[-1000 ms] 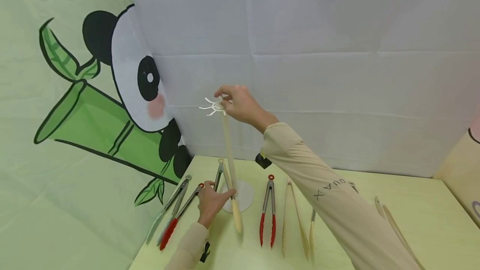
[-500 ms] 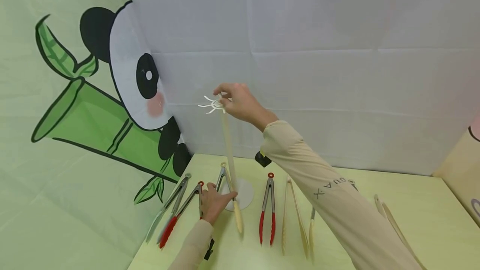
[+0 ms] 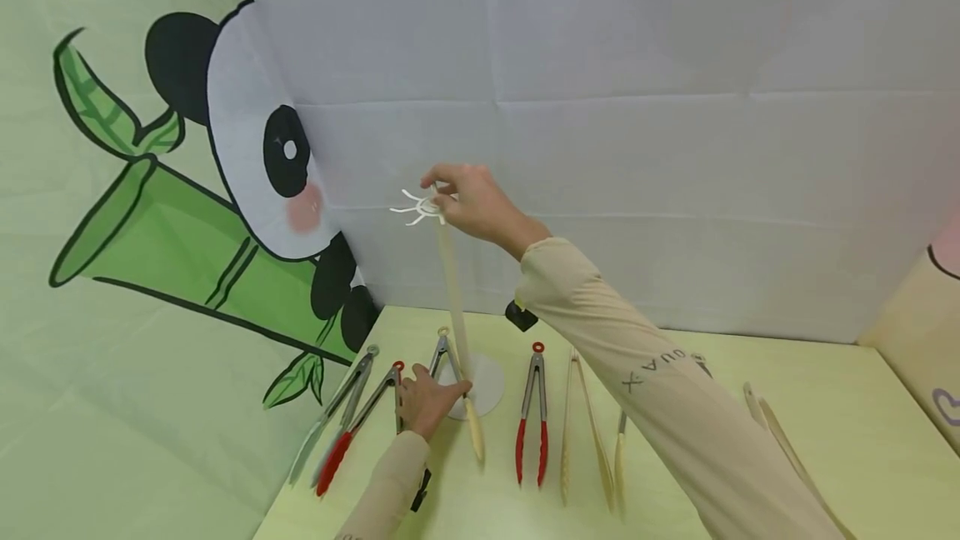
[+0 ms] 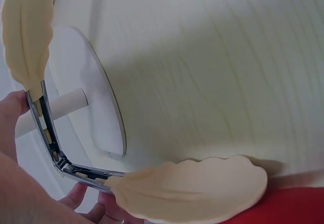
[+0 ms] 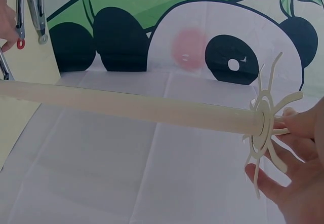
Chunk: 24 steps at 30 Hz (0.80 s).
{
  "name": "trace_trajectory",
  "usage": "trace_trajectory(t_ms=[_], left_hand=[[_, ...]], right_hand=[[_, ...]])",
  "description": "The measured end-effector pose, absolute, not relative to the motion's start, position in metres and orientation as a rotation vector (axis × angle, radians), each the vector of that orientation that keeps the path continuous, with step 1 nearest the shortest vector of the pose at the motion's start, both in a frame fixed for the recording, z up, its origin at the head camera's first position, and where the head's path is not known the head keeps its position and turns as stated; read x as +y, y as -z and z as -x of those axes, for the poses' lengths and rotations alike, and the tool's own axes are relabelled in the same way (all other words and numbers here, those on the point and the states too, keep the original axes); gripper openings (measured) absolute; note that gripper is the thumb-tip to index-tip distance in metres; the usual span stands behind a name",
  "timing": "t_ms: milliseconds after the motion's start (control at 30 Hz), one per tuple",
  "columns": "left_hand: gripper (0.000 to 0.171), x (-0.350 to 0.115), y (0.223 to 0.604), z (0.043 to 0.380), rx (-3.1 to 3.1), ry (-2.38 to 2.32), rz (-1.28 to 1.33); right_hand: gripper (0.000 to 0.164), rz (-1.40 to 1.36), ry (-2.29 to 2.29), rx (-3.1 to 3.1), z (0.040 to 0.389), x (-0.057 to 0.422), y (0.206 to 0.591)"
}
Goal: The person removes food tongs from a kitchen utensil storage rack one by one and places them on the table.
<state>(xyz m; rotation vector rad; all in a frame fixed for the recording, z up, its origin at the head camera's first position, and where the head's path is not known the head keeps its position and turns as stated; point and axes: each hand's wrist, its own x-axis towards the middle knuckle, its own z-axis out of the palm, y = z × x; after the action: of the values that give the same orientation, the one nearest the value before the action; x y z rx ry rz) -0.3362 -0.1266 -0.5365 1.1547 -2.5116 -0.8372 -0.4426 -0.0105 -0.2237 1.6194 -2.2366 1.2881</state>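
A white stand has a flat round base (image 3: 489, 386), a tall pole (image 3: 450, 282) and a ring of curved hooks (image 5: 261, 127) at its top. My right hand (image 3: 480, 202) pinches that ring of hooks from the right, thumb and fingers on its prongs. Low by the base, my left hand (image 3: 427, 404) grips a pair of tongs (image 4: 187, 188) with cream scalloped heads and metal arms. The tongs are spread wide, with the thumb on one arm and the fingers on the other. In the left wrist view they stand in front of the pole.
Red-tipped tongs (image 3: 336, 461) and grey-green tongs (image 3: 309, 440) lie left of my left hand. Further right are more red tongs (image 3: 532, 423), wooden-looking tongs (image 3: 600, 452) and a pale pair (image 3: 787, 448) partly behind my right sleeve. A white cloth wall (image 3: 637, 157) closes the back.
My left hand and the cream tongs have shifted slightly toward me, uncovering more of the red tongs beside it. My right hand keeps its hold on the stand's top. The head view has turned slightly.
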Motion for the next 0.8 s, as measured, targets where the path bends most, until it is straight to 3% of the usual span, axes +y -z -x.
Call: trace_trajectory(t_ms=[800], left_hand=[[0.096,-0.1318,0.5455,0.3439,-2.654,0.710,-1.166]], right_hand=[[0.021,-1.612,-1.257,-2.235,0.4448,-0.0133,0.2249]])
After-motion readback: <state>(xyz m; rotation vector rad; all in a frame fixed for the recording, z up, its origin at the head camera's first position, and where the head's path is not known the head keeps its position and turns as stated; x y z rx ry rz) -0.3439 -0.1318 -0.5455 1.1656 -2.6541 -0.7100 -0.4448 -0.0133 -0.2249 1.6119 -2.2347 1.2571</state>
